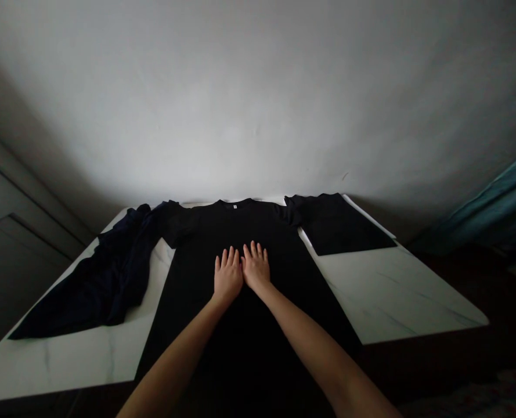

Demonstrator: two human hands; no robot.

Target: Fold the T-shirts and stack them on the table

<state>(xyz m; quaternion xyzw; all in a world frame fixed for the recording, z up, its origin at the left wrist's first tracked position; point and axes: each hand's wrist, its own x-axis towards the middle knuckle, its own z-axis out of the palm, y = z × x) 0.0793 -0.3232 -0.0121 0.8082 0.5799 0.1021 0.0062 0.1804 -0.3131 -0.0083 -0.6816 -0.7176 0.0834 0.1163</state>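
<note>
A black T-shirt [197, 278] lies spread out on the table, its collar with a small white label toward the wall and its lower part reaching over the near edge. My left hand [228, 274] rests flat on the shirt's chest, fingers stretched out. Right beside it, my right hand [256, 266] lies palm down on the same cloth, fingers a little apart. The two hands touch or nearly touch at the thumbs. Neither one grips anything.
The white marbled table [397, 290] stands against a pale wall [258, 104]. A crumpled dark navy garment [96, 278] lies on the left. On the right is a folded black garment [345, 223], close to the shirt's sleeve. A teal cloth [493, 197] hangs at far right.
</note>
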